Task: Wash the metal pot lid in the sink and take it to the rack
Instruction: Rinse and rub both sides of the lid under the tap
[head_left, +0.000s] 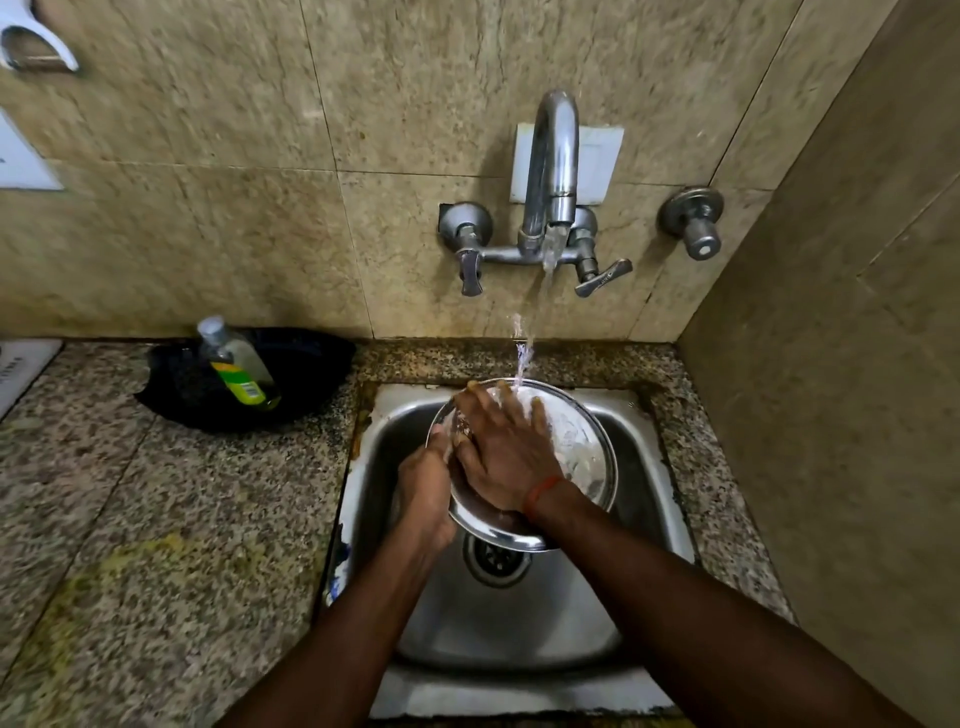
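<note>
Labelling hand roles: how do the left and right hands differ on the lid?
The left hand grips the lid by its rim; the right hand lies flat across its face, fingers spread. Only the right wrist wears an orange band. Both touch the lid.

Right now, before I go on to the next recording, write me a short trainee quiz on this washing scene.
1. True or false: water runs from the tap onto the metal pot lid.
2. Where does the green-labelled bottle sit? A) on a windowsill B) in the black pan on the counter C) on a wall shelf
3. Which hand lies flat on the lid's face with straight fingers while the other has a grip on its rim?
Key: 1 true; 2 B; 3 the right hand; the left hand grips the rim.
</note>
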